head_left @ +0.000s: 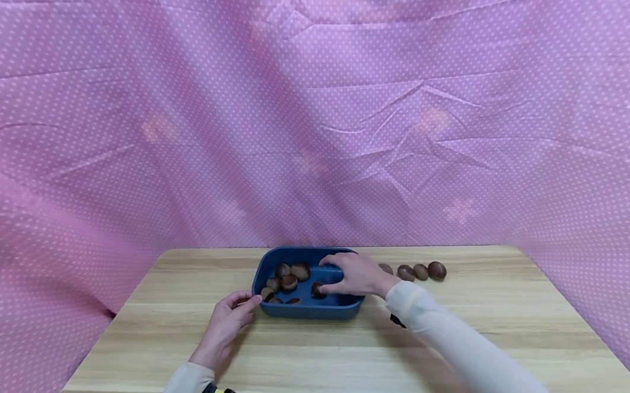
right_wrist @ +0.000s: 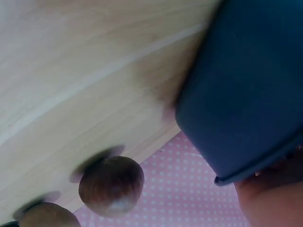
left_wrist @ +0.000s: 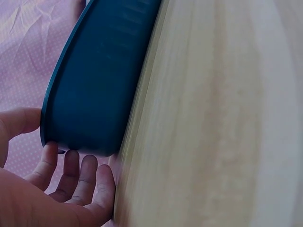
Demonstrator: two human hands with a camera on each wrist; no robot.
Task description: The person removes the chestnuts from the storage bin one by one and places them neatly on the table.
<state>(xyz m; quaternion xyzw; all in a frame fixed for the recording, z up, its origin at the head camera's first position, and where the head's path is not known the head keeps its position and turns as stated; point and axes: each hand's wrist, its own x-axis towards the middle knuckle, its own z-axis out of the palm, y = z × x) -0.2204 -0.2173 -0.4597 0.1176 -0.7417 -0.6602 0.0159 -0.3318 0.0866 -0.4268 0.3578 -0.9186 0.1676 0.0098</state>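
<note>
A blue rectangular plastic bin [head_left: 310, 313] stands on the table. Several brown chestnuts [head_left: 289, 282] lie clustered in its left half. At the bin's left end, my left hand [head_left: 226, 323] holds the rim with its thumb; in the left wrist view its fingers [left_wrist: 87, 172] rest against the end wall. My right hand [head_left: 358, 275] reaches over the right rim into the bin, thumb and fingers spread apart. A single dark chestnut [head_left: 317, 290] sits at its thumb tip. The right wrist view hides most of that hand behind the bin wall [right_wrist: 246, 94].
Outside the bin, to its right, several more chestnuts [head_left: 420, 271] lie in a row on the wooden table [head_left: 324, 362]; one chestnut [right_wrist: 111, 186] shows close up in the right wrist view. A pink dotted cloth [head_left: 311, 131] hangs behind and around the table.
</note>
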